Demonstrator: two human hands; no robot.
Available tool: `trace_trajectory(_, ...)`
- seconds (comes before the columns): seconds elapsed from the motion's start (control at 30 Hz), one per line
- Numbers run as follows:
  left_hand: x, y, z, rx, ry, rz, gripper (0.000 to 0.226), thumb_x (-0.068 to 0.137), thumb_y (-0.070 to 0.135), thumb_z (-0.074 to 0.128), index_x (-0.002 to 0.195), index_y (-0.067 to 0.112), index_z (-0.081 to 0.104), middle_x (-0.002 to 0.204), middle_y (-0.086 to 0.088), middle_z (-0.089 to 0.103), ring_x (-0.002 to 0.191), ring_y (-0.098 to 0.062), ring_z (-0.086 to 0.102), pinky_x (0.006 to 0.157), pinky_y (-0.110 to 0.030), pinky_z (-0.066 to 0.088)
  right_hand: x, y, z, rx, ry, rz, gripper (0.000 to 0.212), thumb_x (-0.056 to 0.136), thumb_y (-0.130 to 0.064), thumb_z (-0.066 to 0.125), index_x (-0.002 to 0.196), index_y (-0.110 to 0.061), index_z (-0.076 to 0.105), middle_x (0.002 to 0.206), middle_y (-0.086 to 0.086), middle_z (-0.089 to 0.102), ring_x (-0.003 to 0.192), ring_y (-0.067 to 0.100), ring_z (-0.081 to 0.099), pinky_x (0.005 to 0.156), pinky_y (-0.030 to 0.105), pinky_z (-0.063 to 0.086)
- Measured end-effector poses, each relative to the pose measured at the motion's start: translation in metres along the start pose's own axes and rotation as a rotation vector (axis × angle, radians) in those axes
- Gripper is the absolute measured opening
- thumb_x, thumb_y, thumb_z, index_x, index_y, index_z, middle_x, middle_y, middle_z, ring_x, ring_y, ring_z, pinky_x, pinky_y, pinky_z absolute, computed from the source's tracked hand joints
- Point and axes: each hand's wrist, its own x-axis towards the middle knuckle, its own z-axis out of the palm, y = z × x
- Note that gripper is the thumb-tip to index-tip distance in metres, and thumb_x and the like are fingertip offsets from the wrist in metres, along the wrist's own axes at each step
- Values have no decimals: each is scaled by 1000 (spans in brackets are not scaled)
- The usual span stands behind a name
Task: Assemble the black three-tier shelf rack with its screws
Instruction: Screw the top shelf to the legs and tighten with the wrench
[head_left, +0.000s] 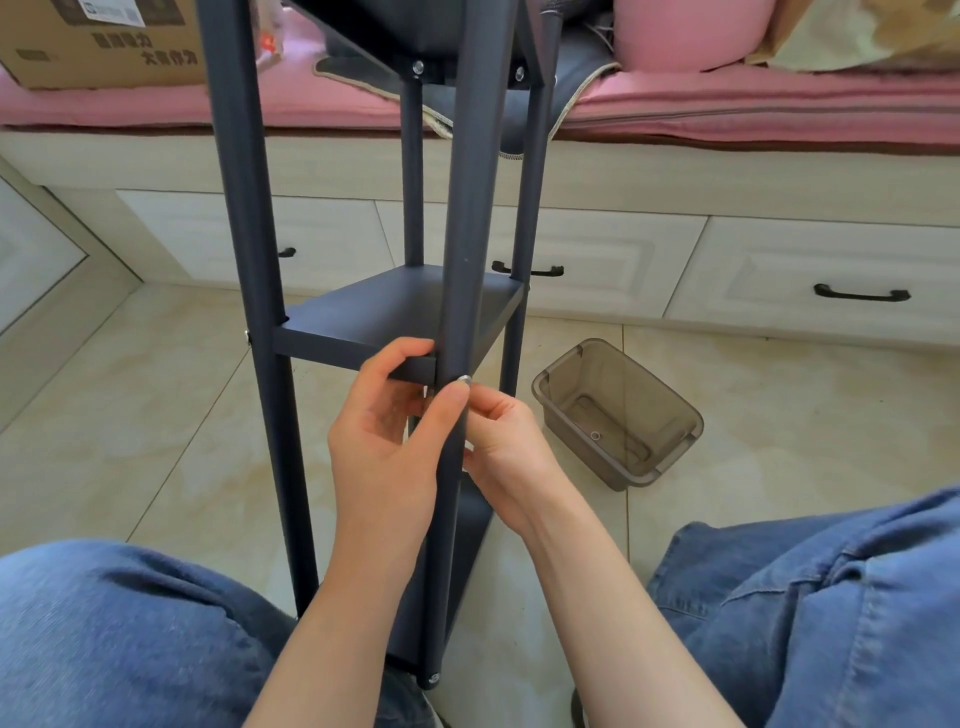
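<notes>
- Black metal shelf rack (470, 218) is standing on the floor between the person's knees, looking stiff and light.
- Left hand (387, 441) is gripping the middle shelf (384, 312) corner.
- Right hand (506, 452) is pinching a small, slippery-looking screw (464, 380) at the post.

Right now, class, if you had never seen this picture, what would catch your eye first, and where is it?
At centre, two bare hands meet on the black rack's near post: the left hand grips the middle shelf's corner while the right hand pinches a silver screw at the post. To the right, a smoky plastic bin sits on the tiled floor.
</notes>
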Motion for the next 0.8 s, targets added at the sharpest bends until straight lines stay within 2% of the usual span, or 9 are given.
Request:
trace_trajectory(0.13, 0, -1, -1, 26, 1, 0, 38, 89, 10, 76, 106, 43, 69, 102, 3, 75, 101, -18, 71, 85, -21, 55, 5, 0, 3, -27, -46, 19, 24, 94, -15, 62, 83, -26, 79, 88, -1, 77, 81, 11, 72, 73, 25, 56)
trace_trajectory(0.3, -1, -1, 0, 28, 8, 18, 34, 85, 18, 77, 108, 41, 69, 102, 3, 75, 102, -18, 71, 83, -20, 56, 5, 1, -1, -10, -64, 10, 22, 96, -14, 61, 87, -23, 79, 86, 0, 75, 81, 12, 70, 75, 27, 55)
trace_trajectory(0.37, -1, -1, 0, 19, 7, 19, 34, 88, 13, 77, 110, 38, 70, 101, 3, 75, 102, -17, 71, 81, -18, 55, 3, -1, -6, 18, -48, -1, 15, 95, -17, 65, 103, -14, 77, 98, 12, 74, 92, 19, 69, 87, 37, 55)
trace_trajectory(0.43, -1, -2, 1, 13, 4, 19, 36, 90, 9, 75, 110, 37, 70, 102, 2, 75, 103, -18, 71, 82, -18, 55, 1, -4, -11, 32, -17, 2, 24, 93, -19, 67, 114, -7, 71, 115, 20, 69, 104, 25, 64, 104, 48, 45)
trace_trajectory(0.47, -1, -2, 1, 14, 3, 21, 36, 90, 8, 75, 110, 37, 70, 103, 2, 75, 103, -18, 71, 82, -18, 55, 1, -6, -14, 34, -3, 6, 26, 93, -20, 67, 115, -7, 70, 117, 20, 68, 106, 25, 63, 106, 49, 42)
trace_trajectory(0.57, -2, -1, 1, 19, 2, 21, 37, 90, 8, 74, 111, 39, 69, 103, 3, 76, 102, -15, 71, 82, -15, 54, -1, -12, -20, 17, 44, 15, 20, 92, -20, 68, 111, -12, 73, 101, 7, 72, 96, 14, 59, 99, 42, 44)
trace_trajectory(0.63, -2, -1, 2, 18, -1, 21, 37, 90, 9, 74, 111, 39, 69, 103, 4, 76, 102, -14, 71, 82, -15, 54, -2, -14, -23, 15, 65, 9, 12, 92, -19, 69, 98, -23, 78, 87, -6, 72, 88, 10, 57, 91, 36, 44)
trace_trajectory(0.7, -2, 0, 2, 14, -2, 20, 37, 90, 9, 74, 111, 40, 69, 102, 5, 76, 102, -15, 72, 81, -15, 54, -2, -15, -25, 13, 75, 3, 14, 91, -19, 69, 90, -29, 79, 83, -9, 71, 85, 8, 58, 88, 34, 44)
trace_trajectory(0.8, -2, 0, 2, 19, -1, 20, 37, 90, 9, 74, 111, 39, 68, 102, 5, 76, 101, -15, 72, 80, -15, 54, -1, -14, -23, 24, 62, 3, 10, 92, -20, 69, 97, -24, 77, 82, -9, 71, 83, 8, 59, 85, 33, 45)
